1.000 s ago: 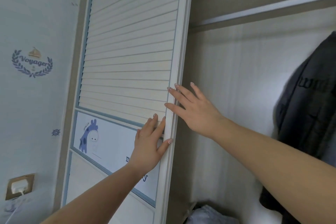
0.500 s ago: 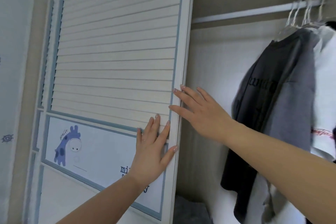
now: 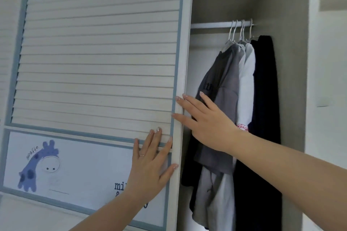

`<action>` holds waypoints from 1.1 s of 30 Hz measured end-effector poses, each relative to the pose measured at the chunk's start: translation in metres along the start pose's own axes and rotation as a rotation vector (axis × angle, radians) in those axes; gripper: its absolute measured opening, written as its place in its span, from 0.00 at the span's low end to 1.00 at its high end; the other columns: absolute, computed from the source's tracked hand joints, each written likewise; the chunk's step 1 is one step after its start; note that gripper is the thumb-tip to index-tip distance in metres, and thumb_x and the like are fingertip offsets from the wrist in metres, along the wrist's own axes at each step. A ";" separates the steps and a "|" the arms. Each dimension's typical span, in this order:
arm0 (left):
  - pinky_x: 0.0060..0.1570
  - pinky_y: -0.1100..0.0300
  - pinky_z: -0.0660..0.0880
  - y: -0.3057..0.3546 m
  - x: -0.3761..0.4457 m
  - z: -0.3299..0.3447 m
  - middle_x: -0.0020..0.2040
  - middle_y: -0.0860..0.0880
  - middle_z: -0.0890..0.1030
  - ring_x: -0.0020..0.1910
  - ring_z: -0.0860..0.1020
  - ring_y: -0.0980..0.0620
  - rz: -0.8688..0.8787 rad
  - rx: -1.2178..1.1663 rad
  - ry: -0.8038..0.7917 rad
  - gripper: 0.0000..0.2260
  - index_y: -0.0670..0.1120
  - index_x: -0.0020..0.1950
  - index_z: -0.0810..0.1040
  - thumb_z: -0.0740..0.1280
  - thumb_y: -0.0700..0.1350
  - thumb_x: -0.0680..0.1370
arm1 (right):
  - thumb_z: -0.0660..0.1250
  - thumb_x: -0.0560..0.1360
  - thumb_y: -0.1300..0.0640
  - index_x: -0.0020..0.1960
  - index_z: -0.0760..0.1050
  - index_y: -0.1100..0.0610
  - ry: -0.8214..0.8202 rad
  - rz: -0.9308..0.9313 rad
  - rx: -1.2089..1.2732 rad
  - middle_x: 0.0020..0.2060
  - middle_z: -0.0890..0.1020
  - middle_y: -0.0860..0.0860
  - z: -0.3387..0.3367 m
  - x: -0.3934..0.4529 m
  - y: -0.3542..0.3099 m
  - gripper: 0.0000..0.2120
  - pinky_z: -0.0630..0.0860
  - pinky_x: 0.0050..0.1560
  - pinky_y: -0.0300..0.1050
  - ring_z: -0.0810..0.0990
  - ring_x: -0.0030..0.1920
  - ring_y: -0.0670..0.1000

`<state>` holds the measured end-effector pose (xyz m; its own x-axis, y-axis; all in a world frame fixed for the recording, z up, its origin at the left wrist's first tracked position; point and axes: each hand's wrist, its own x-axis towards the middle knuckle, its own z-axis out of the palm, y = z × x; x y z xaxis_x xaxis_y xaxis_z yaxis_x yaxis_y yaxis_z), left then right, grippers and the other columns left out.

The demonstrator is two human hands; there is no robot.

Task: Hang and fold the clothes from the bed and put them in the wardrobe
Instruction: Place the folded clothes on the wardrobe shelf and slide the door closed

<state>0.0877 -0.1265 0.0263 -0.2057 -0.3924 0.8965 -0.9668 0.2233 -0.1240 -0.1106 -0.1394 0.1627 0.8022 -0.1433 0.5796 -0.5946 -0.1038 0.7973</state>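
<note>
Fingers straight on both: left hand point(image 3: 150, 165) flat on louvred wardrobe door point(image 3: 101, 58), right hand point(image 3: 204, 120) pressing its edge, gripping nothing. Shirts point(image 3: 229, 84) hang on rail point(image 3: 210, 24).

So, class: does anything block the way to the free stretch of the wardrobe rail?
Nothing visible does. The sliding door stands left of the opening; the rail is bare left of the hanging clothes.

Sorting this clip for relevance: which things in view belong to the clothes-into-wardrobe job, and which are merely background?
Part of the job:
- sliding wardrobe door, left hand flat on it, right hand at its edge
- hanging rail
- hangers
- hung shirts

Background:
- giraffe picture on the door
- white wall on the right
</note>
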 end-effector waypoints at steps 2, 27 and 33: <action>0.67 0.35 0.55 0.021 0.001 0.004 0.76 0.42 0.61 0.75 0.57 0.43 -0.003 -0.017 0.003 0.26 0.51 0.74 0.63 0.48 0.62 0.81 | 0.60 0.73 0.56 0.71 0.68 0.50 -0.019 0.020 -0.020 0.72 0.66 0.59 -0.005 -0.019 0.008 0.26 0.63 0.69 0.64 0.65 0.72 0.58; 0.67 0.36 0.55 0.213 0.027 0.018 0.74 0.42 0.64 0.74 0.62 0.41 0.050 -0.040 -0.036 0.27 0.53 0.74 0.61 0.55 0.60 0.76 | 0.45 0.81 0.40 0.78 0.47 0.55 -0.426 0.133 -0.162 0.76 0.48 0.61 -0.059 -0.175 0.094 0.31 0.38 0.70 0.70 0.44 0.76 0.60; 0.66 0.37 0.55 0.230 0.029 0.014 0.73 0.41 0.66 0.72 0.65 0.40 0.054 -0.023 -0.043 0.28 0.52 0.74 0.61 0.55 0.60 0.76 | 0.48 0.80 0.40 0.77 0.51 0.56 -0.461 0.149 -0.169 0.76 0.53 0.61 -0.060 -0.189 0.101 0.31 0.45 0.71 0.69 0.48 0.77 0.60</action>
<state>-0.1432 -0.0991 0.0172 -0.2645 -0.4167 0.8697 -0.9504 0.2657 -0.1617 -0.3187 -0.0633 0.1436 0.5793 -0.5674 0.5852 -0.6534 0.1060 0.7496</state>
